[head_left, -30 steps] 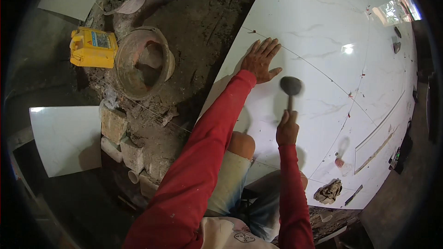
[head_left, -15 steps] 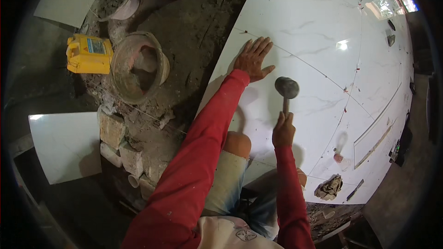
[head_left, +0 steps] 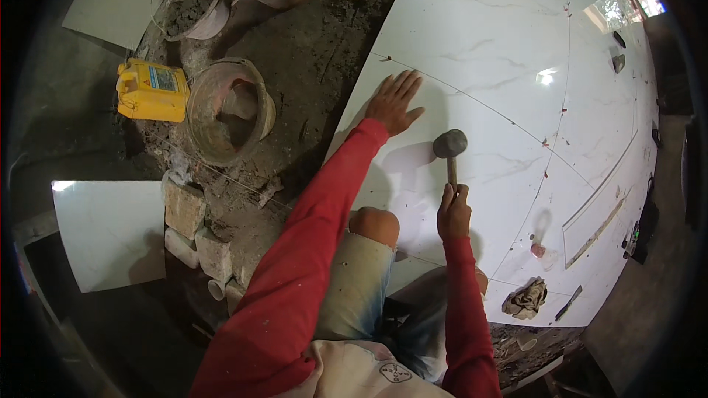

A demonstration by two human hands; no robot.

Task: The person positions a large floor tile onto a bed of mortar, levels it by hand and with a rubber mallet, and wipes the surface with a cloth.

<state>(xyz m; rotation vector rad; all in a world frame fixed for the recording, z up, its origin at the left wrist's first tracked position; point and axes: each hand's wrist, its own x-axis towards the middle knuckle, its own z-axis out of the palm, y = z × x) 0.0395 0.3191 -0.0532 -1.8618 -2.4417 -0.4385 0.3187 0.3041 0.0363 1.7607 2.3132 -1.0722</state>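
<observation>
A rubber mallet (head_left: pixel 450 145) with a dark round head is gripped by its handle in my right hand (head_left: pixel 453 214). Its head hangs over a glossy white marbled floor tile (head_left: pixel 435 199); a shadow lies beside it. My left hand (head_left: pixel 394 103) rests flat on the tile near its left edge, fingers spread. Just beyond the fingertips runs a thin joint line, with small red tile spacers (head_left: pixel 546 142) along this and other joints. I cannot tell whether the mallet head touches the tile.
Left of the tiles lies bare dark mortar bed (head_left: pixel 324 51). On it stand a round bucket (head_left: pixel 262 114) and a yellow jug (head_left: pixel 151 92). Stacked blocks (head_left: pixel 184 210) and a loose tile (head_left: pixel 110 236) are at left. A crumpled rag (head_left: pixel 525 299) and a thin blade (head_left: pixel 568 304) lie right.
The mallet has shifted slightly left and down in the picture. My left hand has slid a little left, still flat on the tile. The whole view has shifted slightly.
</observation>
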